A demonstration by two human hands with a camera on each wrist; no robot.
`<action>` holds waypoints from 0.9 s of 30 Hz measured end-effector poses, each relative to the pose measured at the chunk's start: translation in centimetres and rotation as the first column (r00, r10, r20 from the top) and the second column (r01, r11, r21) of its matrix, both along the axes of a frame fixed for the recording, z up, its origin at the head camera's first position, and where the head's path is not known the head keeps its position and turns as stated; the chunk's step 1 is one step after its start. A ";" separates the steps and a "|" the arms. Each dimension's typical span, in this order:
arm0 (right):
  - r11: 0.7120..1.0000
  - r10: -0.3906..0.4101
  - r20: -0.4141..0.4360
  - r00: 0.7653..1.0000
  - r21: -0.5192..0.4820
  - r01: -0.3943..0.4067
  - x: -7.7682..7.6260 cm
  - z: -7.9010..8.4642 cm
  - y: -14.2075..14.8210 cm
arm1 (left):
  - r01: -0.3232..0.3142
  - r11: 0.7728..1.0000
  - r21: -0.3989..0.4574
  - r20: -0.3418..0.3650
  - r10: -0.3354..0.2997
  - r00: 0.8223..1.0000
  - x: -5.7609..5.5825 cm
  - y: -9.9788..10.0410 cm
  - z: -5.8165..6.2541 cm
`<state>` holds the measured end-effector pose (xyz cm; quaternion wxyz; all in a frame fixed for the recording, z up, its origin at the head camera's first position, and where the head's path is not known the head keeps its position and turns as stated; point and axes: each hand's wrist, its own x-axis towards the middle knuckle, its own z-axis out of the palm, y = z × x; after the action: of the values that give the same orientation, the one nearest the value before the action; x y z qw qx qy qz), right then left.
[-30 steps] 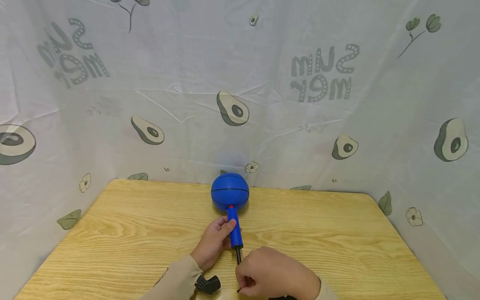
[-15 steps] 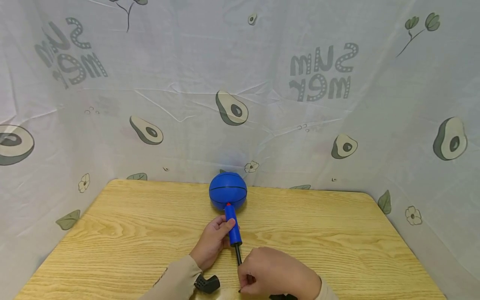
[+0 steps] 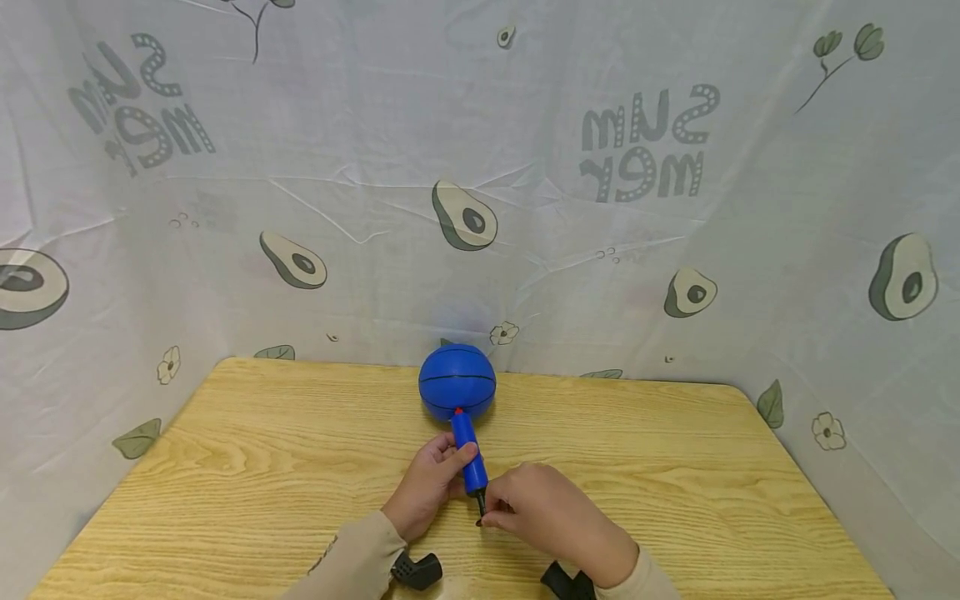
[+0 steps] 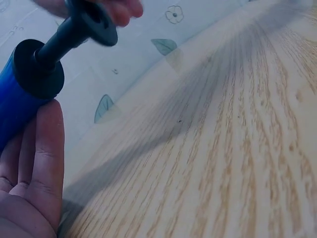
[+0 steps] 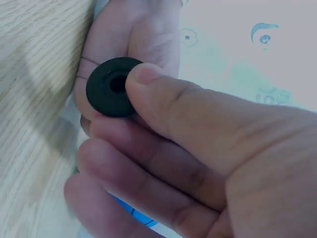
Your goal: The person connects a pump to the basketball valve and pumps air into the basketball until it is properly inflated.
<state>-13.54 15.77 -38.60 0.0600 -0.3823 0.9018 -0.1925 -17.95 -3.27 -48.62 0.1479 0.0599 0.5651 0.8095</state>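
1. We find the blue pump (image 3: 476,477) mid-table, its body slanting from the ball back toward the person.
2. Its red tip (image 3: 459,411) meets the front of the blue ball (image 3: 457,371); we cannot tell whether it sits inside.
3. Left hand (image 3: 424,492): we note a narrow grip, thumb over the pump's body, fingers beneath and around it.
4. Right hand (image 3: 540,507): pinching the black round handle (image 5: 103,93), thumb on its disc, other fingers curled. We see a short length of black rod (image 4: 52,52) between handle and body.
5. The ball, lined in black, rests near the far edge of the wooden table (image 3: 247,467).
6. Behind it we log a pale cloth (image 3: 390,292) printed with avocados, leaves, flowers and mirrored lettering.
7. We count 2 beige sleeves, left (image 3: 348,558) and right (image 3: 648,582).
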 end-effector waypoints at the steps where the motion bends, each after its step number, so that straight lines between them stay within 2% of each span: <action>1: 1.000 -0.009 -0.005 1.000 -0.006 0.009 -0.1 0.0 0.0 | 0.001 1.000 0.001 -0.003 -0.001 1.000 0.0 0.0 0.0; 7: 1.000 0.013 -0.015 1.000 0.000 -0.013 -0.2 -0.2 0.0 | 0.018 1.000 0.005 -0.016 -0.018 1.000 0.1 0.0 -0.1; 16: 0.989 0.136 0.042 0.990 0.055 -0.138 0.2 -0.1 -0.1 | 0.038 0.999 -0.006 -0.016 -0.038 0.999 0.0 -0.2 -0.1; 22: 0.967 0.241 0.109 0.964 0.058 -0.249 0.9 0.1 -0.2 | 0.037 0.999 0.001 -0.007 -0.037 0.999 0.1 -0.4 -0.1; 27: 0.936 0.342 0.099 0.935 0.051 -0.348 1.6 0.4 -0.2 | 0.031 1.000 -0.003 -0.007 -0.031 0.999 0.0 -0.5 -0.2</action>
<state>-11.98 15.56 -38.20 0.1455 -0.5234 0.8232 -0.1650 -17.99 -3.73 -48.86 0.1585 0.0715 0.5656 0.8061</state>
